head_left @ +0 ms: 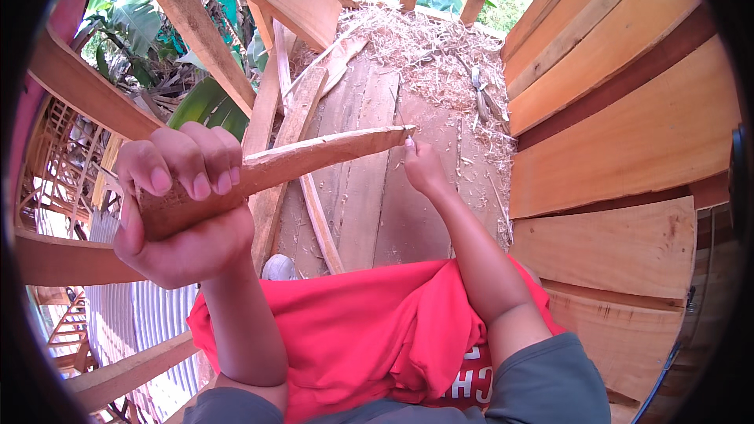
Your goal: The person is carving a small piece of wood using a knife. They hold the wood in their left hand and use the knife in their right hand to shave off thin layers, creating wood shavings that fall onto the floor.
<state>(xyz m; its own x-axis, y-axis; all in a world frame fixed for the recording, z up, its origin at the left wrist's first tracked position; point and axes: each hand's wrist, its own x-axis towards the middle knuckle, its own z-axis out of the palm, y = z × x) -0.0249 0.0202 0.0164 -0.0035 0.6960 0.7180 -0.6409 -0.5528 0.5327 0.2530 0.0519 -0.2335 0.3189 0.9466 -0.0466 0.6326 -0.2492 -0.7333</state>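
Observation:
A long, slightly curved piece of wood (pixel 314 159) is held up in front of me, its thick end close and its thin end farther off. My left hand (pixel 184 204) is wrapped round the thick end, fingers over the top and thumb below. At the thin end my right hand (pixel 426 165) is closed, its thumb against the tip; its other fingers are mostly hidden. A thin dark line rises near that tip, too fine to name.
Wood shavings (pixel 440 55) cover the far part of the plank floor (pixel 357 212). Loose boards (pixel 294 122) lean at the left. A board wall (pixel 628 141) stands on the right, and wooden posts (pixel 196 23) at the left. Red cloth (pixel 353 322) covers my lap.

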